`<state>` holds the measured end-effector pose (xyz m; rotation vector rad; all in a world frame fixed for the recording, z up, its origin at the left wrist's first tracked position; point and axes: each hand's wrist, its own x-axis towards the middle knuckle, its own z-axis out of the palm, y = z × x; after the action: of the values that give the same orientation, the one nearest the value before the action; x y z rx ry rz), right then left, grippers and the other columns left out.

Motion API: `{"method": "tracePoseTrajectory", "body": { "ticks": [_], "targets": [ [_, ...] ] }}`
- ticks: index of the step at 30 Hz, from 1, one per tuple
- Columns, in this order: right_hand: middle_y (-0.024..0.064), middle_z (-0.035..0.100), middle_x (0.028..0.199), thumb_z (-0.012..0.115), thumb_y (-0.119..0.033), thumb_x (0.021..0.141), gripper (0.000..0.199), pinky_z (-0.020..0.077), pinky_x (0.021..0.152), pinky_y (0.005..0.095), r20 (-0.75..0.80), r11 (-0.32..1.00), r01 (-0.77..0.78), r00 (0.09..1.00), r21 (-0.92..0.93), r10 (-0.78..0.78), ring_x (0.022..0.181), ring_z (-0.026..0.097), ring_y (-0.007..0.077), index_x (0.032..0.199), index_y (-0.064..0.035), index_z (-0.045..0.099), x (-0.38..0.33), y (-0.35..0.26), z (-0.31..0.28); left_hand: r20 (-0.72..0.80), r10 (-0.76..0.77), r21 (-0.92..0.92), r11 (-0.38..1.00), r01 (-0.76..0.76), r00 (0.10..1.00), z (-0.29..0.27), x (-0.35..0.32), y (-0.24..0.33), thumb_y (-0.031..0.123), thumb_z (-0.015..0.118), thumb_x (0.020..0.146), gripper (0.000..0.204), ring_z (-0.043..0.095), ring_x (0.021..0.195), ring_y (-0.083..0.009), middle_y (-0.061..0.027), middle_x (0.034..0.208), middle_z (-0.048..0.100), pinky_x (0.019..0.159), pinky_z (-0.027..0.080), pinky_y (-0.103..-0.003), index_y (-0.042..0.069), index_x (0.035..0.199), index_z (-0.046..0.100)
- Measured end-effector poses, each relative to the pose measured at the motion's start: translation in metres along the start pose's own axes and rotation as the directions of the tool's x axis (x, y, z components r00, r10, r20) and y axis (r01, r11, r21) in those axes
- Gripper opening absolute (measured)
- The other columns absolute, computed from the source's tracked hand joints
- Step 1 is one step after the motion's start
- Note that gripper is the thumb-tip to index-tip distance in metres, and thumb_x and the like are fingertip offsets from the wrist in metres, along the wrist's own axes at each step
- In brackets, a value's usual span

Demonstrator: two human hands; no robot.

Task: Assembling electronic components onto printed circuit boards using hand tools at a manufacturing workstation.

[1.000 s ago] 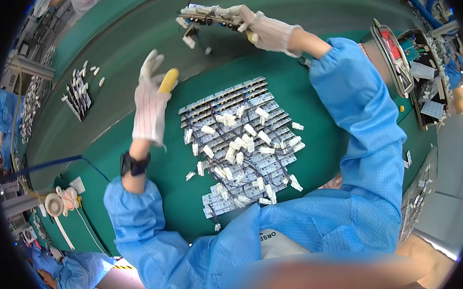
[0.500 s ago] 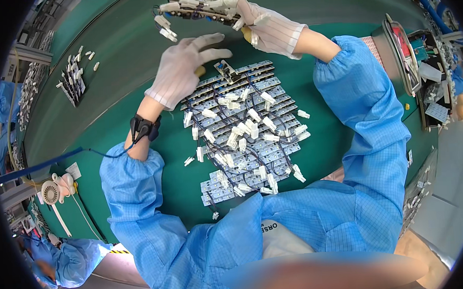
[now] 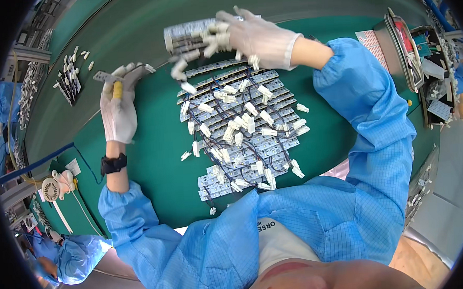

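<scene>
Both hands wear white gloves. My right hand (image 3: 257, 36) grips a stack of narrow grey strip boards (image 3: 186, 36) above the far end of the mat, and white connectors (image 3: 183, 68) dangle from the stack. My left hand (image 3: 117, 106), with a yellow finger cot, pinches one small strip board (image 3: 106, 76) at its fingertips, left of the layout. Between the hands, rows of strip boards with dark wires and white connectors (image 3: 241, 128) lie side by side on the green mat (image 3: 159, 164).
A small group of boards and connectors (image 3: 71, 79) lies at the far left. A black wrist strap (image 3: 113, 164) with a blue cord circles my left wrist. A small white fan (image 3: 50, 188) stands at left, trays (image 3: 402, 46) at right. Another person in blue (image 3: 64, 258) is at lower left.
My left hand has left the rows and swung out to the left with a small board in it. My right hand has brought its stack closer over the rows' far end.
</scene>
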<state>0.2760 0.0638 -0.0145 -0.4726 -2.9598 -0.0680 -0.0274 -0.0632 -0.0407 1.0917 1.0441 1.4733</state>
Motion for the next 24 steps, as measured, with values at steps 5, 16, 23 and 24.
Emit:
{"method": "tracePoseTrajectory", "body": {
  "ticks": [5,16,23,24],
  "targets": [
    [0.0094,0.036,0.136,0.065,-0.006,0.069,0.072,0.0266,0.107,0.0501,0.034,0.981,0.111,0.994,-0.156,-0.107,0.129,0.030,0.0326,0.133,-0.0173,0.036,-0.008,-0.008,0.009,-0.119,-0.045,0.012,0.999,0.047,0.992,0.016,-0.027,0.002,0.019,0.043,0.095,0.034,0.048,0.118,-0.0284,-0.0173,0.120,0.052,0.105,0.033,-0.039,-0.003,0.120,0.040],
    [0.0148,0.041,0.134,0.071,-0.023,0.067,0.081,0.0293,0.107,0.0403,0.125,0.810,0.022,0.985,0.586,-0.116,0.124,0.039,0.0329,0.136,-0.0097,0.031,-0.006,0.010,-0.012,-0.108,-0.047,0.052,0.997,0.053,0.993,0.027,-0.030,0.003,0.027,0.043,0.095,0.039,0.048,0.118,-0.0274,-0.0178,0.118,0.054,0.104,0.033,-0.038,-0.002,0.121,0.040],
    [0.0175,0.039,0.134,0.079,-0.055,0.039,0.130,0.0280,0.109,0.0416,0.036,0.722,0.100,0.985,0.685,-0.170,0.125,0.038,0.0313,0.142,-0.0102,0.013,-0.007,0.044,-0.006,-0.042,0.012,0.056,0.998,-0.010,0.999,0.030,-0.033,0.010,0.036,0.043,0.094,0.048,0.047,0.118,-0.0279,-0.0184,0.118,0.054,0.104,0.033,-0.037,-0.001,0.123,0.037],
    [0.0177,0.038,0.134,0.078,-0.056,0.040,0.130,0.0274,0.109,0.0421,0.024,0.703,0.099,0.986,0.704,-0.164,0.125,0.038,0.0310,0.142,-0.0101,0.012,-0.009,0.045,-0.006,-0.040,0.006,0.052,0.999,-0.004,0.999,0.031,-0.034,0.010,0.036,0.044,0.093,0.048,0.047,0.118,-0.0278,-0.0187,0.118,0.054,0.104,0.033,-0.037,-0.001,0.123,0.037]
  ]
}}
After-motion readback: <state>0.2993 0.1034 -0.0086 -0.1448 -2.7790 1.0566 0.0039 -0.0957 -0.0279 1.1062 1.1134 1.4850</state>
